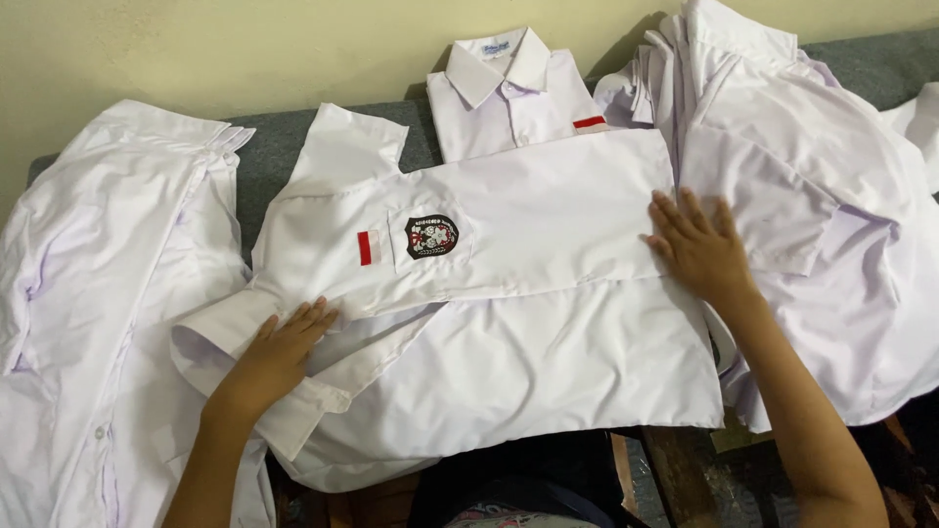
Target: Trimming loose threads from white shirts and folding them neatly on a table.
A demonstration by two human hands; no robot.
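1. A white shirt (548,293) lies spread across the grey surface (269,147) in the middle of the view, with one side folded over so that a long panel runs from left to right.
2. That folded panel carries a chest pocket with a dark badge (431,236), and just left of it sits a small red and white strip (365,247).
3. The left hand (284,347) lies flat near the collar end of the shirt, palm down, fingers stretched out and close together, gripping nothing.
4. The right hand (699,249) presses flat on the far right end of the folded panel, fingers slightly spread, also holding nothing.
5. Behind the shirt, against the pale wall (245,49), a folded shirt (514,98) rests with its collar up and a red strip showing at its edge.
6. A pile of white shirts (108,293) sits to the left, touching the spread one.
7. Another heap of shirts (812,176) lies to the right, just beside the right hand.
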